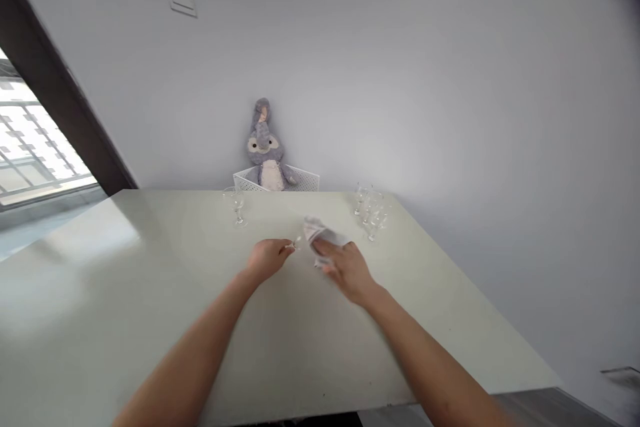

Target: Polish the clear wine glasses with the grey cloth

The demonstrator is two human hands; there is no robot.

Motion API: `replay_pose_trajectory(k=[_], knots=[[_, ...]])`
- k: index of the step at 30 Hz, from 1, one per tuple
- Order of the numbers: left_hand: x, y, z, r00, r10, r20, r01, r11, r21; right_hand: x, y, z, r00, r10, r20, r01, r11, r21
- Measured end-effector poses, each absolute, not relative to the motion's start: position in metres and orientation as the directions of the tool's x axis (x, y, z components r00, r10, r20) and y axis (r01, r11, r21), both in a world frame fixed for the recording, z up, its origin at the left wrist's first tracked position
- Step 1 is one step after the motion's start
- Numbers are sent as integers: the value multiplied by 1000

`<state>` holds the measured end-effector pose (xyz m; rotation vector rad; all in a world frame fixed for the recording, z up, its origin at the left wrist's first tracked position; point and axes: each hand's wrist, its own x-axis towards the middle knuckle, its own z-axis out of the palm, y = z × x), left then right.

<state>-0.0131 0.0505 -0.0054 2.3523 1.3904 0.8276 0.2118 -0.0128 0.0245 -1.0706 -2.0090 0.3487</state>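
Note:
My left hand (269, 259) pinches the stem or foot of a small clear stemmed glass (296, 243) above the table. Its bowl points right, toward the cloth, and is hard to make out. A light, patterned cloth (316, 230) is bunched in my right hand (349, 271), with the fingers curled over it. Cloth and hand are slightly smeared by motion. Whether the cloth touches the glass, I cannot tell. Farther back on the left, a stemmed glass (239, 205) stands upright on the table.
Several stemmed glasses (373, 223) stand close together near the right edge of the pale table (190, 320). Behind the far edge, a grey plush toy (270, 153) sits in a white perforated basket (311, 181) against the wall. A window is at the left.

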Motion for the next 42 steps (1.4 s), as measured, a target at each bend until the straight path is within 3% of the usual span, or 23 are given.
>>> replay_pose_trajectory(k=[3, 6, 9, 12, 14, 16, 19, 24, 31, 35, 39, 42], knots=[[0, 39, -5, 517, 760, 395, 636, -649, 418, 194, -21, 23, -431, 760, 487, 733, 609, -303], [8, 30, -1, 660, 613, 434, 554, -787, 271, 195, -18, 25, -318, 802, 506, 815, 504, -286], [8, 27, 0, 720, 518, 462, 530, -840, 115, 212, -7, 27, -197, 865, 462, 741, 440, -508], [9, 27, -4, 685, 530, 500, 574, -815, 77, 226, 4, 23, -60, 968, 243, 382, 247, -891], [12, 26, -8, 611, 561, 559, 613, -782, 114, 225, 9, 19, -17, 997, 74, -14, 74, -997], [18, 23, -11, 503, 599, 623, 645, -740, 190, 217, 8, 15, -9, 1000, -11, -348, -13, -937], [31, 14, -11, 340, 675, 655, 659, -668, 346, 196, 1, 13, -11, 1000, 5, -557, -2, -830], [52, -2, -8, 185, 775, 604, 596, -577, 558, 172, -19, 9, -52, 979, 196, -453, 152, -878], [60, -9, -9, 239, 737, 632, 631, -613, 476, 168, -25, 4, 5, 962, 272, -253, 264, -931], [51, -5, 4, 328, 709, 624, 599, -667, 443, 174, -16, -1, 31, 985, 168, -294, 169, -941], [38, 8, 17, 113, 858, 500, 394, -501, 771, 180, -9, -5, -24, 999, 23, -333, 14, -943], [32, 17, 19, 84, 951, 297, 158, -307, 939, 180, -9, -11, -129, 990, 60, -259, 25, -966]])
